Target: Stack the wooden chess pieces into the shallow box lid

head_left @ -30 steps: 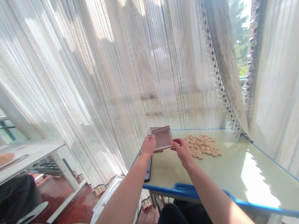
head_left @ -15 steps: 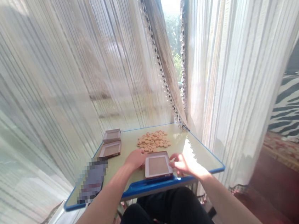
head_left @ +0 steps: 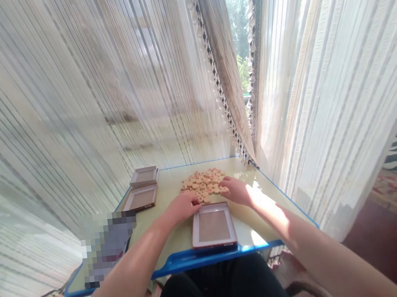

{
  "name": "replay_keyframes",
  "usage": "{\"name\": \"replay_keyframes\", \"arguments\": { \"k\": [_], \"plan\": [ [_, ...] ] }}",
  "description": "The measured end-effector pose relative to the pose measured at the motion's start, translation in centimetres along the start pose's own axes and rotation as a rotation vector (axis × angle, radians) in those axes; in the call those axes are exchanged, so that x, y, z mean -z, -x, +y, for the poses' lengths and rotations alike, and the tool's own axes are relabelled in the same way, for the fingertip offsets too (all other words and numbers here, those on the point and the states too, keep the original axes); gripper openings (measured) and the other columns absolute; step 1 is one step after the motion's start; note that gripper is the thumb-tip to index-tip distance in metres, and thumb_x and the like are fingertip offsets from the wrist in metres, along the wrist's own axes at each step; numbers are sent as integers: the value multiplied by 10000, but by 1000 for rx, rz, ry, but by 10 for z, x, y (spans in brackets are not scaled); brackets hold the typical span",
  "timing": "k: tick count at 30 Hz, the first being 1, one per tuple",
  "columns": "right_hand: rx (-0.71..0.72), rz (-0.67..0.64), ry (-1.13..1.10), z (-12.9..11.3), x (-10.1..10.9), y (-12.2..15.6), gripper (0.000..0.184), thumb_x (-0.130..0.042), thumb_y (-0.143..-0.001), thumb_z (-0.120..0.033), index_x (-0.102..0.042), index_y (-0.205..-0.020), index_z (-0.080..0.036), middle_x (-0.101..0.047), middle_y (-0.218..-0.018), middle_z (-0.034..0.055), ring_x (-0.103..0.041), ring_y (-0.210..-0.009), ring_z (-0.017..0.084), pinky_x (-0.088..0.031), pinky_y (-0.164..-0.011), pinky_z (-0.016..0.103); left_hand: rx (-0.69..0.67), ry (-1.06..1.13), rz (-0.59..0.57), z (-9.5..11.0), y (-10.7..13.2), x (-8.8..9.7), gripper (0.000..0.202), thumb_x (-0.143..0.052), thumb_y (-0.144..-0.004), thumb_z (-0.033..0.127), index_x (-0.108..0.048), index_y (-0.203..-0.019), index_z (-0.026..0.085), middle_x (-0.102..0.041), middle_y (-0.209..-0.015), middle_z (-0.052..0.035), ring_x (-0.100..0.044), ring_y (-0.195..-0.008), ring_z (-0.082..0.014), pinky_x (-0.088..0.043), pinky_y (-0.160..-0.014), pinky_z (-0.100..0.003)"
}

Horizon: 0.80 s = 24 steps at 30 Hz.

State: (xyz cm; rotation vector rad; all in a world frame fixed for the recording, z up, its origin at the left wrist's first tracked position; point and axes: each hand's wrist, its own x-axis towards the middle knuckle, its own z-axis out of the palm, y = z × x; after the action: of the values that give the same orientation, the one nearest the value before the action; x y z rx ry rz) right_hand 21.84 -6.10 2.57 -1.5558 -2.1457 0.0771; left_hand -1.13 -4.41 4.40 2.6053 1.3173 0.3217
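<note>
A pile of small round wooden pieces [head_left: 207, 178], some with reddish marks, lies on the table in front of me. My right hand [head_left: 236, 191] reaches in at the pile's right edge, fingers a little apart and touching the outer pieces. My left hand [head_left: 186, 206] is at the pile's near left side, just above the corner of a shallow box [head_left: 230, 225]. Its fingers are curled together, and whatever they hold is hidden. The box has a pale rim and a brownish inner panel, and lies at the table's near edge with neither hand gripping it.
Two similar shallow boxes, a nearer one [head_left: 140, 198] and a farther one [head_left: 144, 175], lie at the table's left side. A blurred-out dark flat object [head_left: 111, 247] lies near the left corner. The table [head_left: 172, 238] has a blue edge, and sheer curtains [head_left: 165, 100] hang behind it.
My right hand has left the near box's right side and moved forward to the pile. My left hand has shifted slightly toward the pile's near edge. The view has shifted a little.
</note>
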Motion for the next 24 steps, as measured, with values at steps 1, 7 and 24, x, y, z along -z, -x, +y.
{"name": "replay_keyframes", "arguments": {
  "k": [1, 7, 24],
  "plan": [
    [67, 55, 3, -3, 3, -5, 274, -506, -816, -227, -600, -1073, -227, -587, -1067, 56, -580, -902, 161, -431, -746, 249, 22, -3, 1, -4, 0, -1, 211, -533, -746, 341, -691, -756, 202, -681, -770, -10, -578, -717, -151, -381, -618, -222],
    [260, 138, 41, -5, -2, -31, 253, -408, -886, -266, -593, -1053, -219, -579, -1008, 66, -560, -864, 167, -423, -718, 267, 85, -24, 10, -13, -8, -1, 237, -518, -743, 371, -696, -732, 214, -675, -761, -13, -570, -714, -152, -373, -611, -230],
    [-8, -260, 126, 19, -1, -30, 144, -584, -711, -291, -667, -808, -222, -640, -862, 32, -573, -729, 166, -356, -598, 249, -10, -88, 63, -3, -11, -15, 182, -516, -740, 298, -595, -614, 193, -605, -675, -18, -531, -650, -143, -346, -579, -249]
  ]
}}
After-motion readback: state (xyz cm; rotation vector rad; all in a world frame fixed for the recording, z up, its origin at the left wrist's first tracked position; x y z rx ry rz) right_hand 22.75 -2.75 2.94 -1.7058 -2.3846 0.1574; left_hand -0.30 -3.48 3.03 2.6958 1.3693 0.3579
